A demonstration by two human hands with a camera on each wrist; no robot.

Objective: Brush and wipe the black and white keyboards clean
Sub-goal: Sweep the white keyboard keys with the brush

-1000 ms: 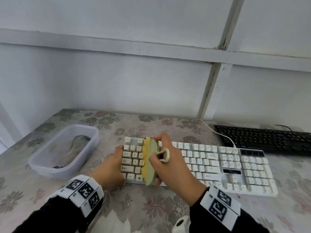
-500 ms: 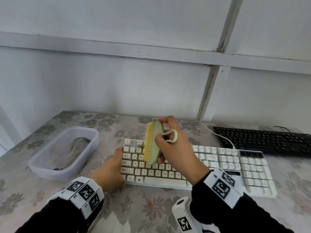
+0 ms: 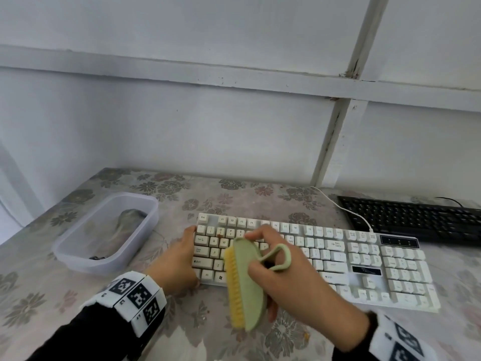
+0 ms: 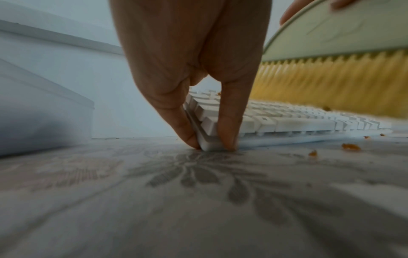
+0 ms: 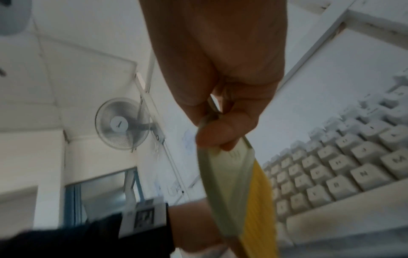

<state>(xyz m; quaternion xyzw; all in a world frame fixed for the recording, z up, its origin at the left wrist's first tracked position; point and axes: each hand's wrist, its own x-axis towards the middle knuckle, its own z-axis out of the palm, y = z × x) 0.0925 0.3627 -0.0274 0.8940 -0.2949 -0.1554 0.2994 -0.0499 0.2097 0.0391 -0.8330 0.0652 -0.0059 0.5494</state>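
Gripping the green brush [image 3: 247, 285] around its body, my right hand [image 3: 294, 285] has thumb and fingers curled on it, and the looped handle [image 3: 277, 257] sticks up between them. The yellow bristles [image 3: 232, 285] face nine o'clock, toward my other hand, and the brush hangs over the front edge of the white keyboard [image 3: 338, 259], its near end past that edge above the bench [image 3: 52, 290]. In the right wrist view the brush [image 5: 229, 183] runs down from my fingers [image 5: 218, 132] with the bristles [image 5: 262, 206] turned toward the keys [image 5: 344, 167].

My left hand [image 3: 177, 264] sits at the keyboard's left end, at nine o'clock from the brush. In the left wrist view two fingers [image 4: 227, 122] are straight and point down, pinching the keyboard's front-left corner [image 4: 209, 144] between them, with the tips on the bench. The bristles [image 4: 331, 83] hang above the keys [image 4: 287, 118] there; whether they touch I cannot tell, since that part is blurred. A few small orange crumbs [image 4: 351, 146] lie on the flowered bench cover just in front of the keyboard.

Further out, a clear plastic tub [image 3: 109, 230] stands at ten o'clock from my left hand, with a grey cloth [image 3: 127, 217] lying in it. The black keyboard [image 3: 413, 220] lies at two o'clock, behind the white one's right end, and a white cable [image 3: 348, 212] runs along the bench from the white keyboard's back edge toward the wall [image 3: 208, 126].
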